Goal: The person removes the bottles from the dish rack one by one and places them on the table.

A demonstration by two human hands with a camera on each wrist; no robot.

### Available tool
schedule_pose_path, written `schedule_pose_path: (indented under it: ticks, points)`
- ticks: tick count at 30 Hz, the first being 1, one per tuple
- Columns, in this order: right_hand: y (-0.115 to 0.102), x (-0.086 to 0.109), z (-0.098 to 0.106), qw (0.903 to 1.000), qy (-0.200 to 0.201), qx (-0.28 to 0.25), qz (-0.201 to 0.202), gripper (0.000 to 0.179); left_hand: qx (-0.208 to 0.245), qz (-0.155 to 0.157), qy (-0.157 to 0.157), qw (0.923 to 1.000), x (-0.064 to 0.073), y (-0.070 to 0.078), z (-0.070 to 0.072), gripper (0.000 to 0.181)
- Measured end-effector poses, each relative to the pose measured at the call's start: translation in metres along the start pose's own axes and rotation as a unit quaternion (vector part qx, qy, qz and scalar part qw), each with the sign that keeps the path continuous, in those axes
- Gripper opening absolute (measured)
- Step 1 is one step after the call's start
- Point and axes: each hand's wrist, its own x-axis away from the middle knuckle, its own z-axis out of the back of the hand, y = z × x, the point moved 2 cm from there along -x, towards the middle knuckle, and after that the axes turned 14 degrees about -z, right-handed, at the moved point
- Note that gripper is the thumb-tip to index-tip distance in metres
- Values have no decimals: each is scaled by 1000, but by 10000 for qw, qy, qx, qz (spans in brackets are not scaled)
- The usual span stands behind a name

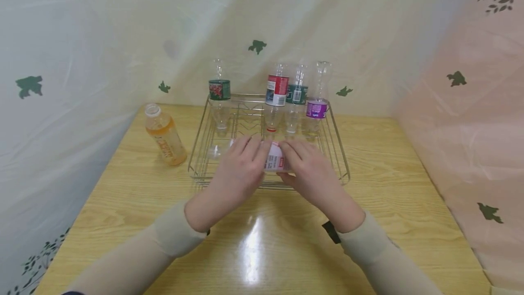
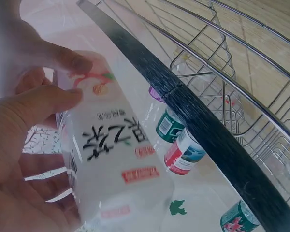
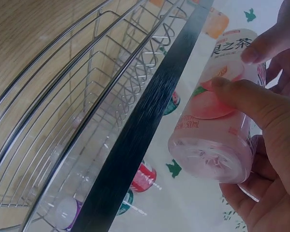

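Both hands hold a clear plastic drink bottle (image 1: pixel 273 160) with a white and pink peach tea label, lying sideways over the front of a wire rack (image 1: pixel 347 167). My left hand (image 1: pixel 240 167) grips one part of it, thumb on the label in the left wrist view. Around the end near the base, my right hand (image 1: pixel 312 172) curls its fingers, its thumb across the printed peach (image 3: pixel 208 104). The bottle's base faces out in the right wrist view. In the head view, the fingers hide much of the label.
Upside down in the rack stand a green-labelled bottle (image 1: pixel 219 90) at left, then a red-and-white one (image 1: pixel 277 90), another green one (image 1: pixel 296 94) and a purple one (image 1: pixel 317 109). An orange-labelled bottle (image 1: pixel 165 138) stands left of the rack on the wooden table (image 1: pixel 385 167). A patterned curtain hangs behind.
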Motion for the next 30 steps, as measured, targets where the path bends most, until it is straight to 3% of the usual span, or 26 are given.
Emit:
schedule_pose_path:
  ticks: [6, 11, 18, 23, 27, 30]
  points:
    - [11, 3, 1, 9998, -43, -74, -162, 69, 691, 110, 238, 9973, 6, -6, 2, 88]
    - [19, 5, 3, 9992, -39, 4, -391, 69, 1141, 315, 413, 9921, 14, -11, 3, 97]
    - [31, 9, 7, 9978, 72, 222, -615, 70, 1214, 332, 483, 9909, 24, -16, 7, 100]
    - [39, 12, 8, 9959, -2, 168, -889, 73, 1362, 449, 764, 9867, 31, -22, 11, 103]
    - [46, 15, 11, 9942, 71, 57, -1067, 73, 1549, 700, 685, 9831, 39, -29, 12, 107]
    - [52, 18, 13, 9928, 199, 6, -1183, 72, 1759, 1094, 484, 9771, 47, -36, 11, 112]
